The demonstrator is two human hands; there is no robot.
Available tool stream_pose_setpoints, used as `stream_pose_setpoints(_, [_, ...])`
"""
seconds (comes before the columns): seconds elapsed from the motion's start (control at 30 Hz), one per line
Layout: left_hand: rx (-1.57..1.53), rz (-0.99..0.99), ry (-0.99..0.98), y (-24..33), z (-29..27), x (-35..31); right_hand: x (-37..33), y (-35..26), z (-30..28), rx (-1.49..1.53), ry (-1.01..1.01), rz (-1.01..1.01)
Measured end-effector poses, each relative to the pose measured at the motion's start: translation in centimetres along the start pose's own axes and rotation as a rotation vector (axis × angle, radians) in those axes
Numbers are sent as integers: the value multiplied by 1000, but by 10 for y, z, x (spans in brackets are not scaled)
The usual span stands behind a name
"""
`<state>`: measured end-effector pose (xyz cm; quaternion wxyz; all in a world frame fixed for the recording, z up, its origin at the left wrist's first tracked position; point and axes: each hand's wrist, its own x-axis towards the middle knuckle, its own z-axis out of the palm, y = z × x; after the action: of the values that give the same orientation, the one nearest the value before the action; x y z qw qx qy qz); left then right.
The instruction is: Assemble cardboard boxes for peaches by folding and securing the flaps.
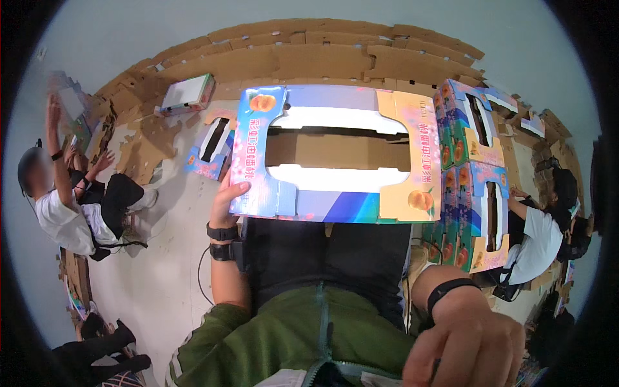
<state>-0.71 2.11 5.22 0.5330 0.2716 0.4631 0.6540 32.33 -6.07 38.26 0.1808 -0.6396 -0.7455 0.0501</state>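
Note:
A colourful fruit carton [335, 203] with peach pictures and a wide cut-out in its upper face is held up in front of my body. Through the cut-out its bare brown inside shows, bordered by white flaps. My left hand [227, 203] grips the carton at its lower left side, thumb on the printed face and the other fingers mostly hidden behind. My right hand [474, 348] is close to the camera at the lower right, apart from the carton. Its fingers curl inward, and whatever they may hold is hidden.
Similar cartons [474, 216] stand stacked at the right. Another carton [213, 147] sits on the floor at the left, with a white-topped box [187, 93] beyond. Flattened cardboard [316, 61] lines the back wall. People work at the left [64, 219] and right [541, 235].

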Motion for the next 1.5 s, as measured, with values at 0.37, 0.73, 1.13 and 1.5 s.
stream_pose_setpoints(0.37, [-15, -11, -78, 1, -1, 5, 18, -12, 66, 1951, 105, -146])
stream_pose_setpoints(0.73, [-30, -16, -122, 2, 8, 7, 79, 52, 144, 1760, -159, -1421])
stream_pose_setpoints(1.13, [278, -64, -90, 31, 9, 5, 128, 134, 212, 164, 190, -800])
stream_pose_setpoints(1.5, [1568, 747, -429, 29, 133, -28, 134, 147, 261, 110, 144, -633])
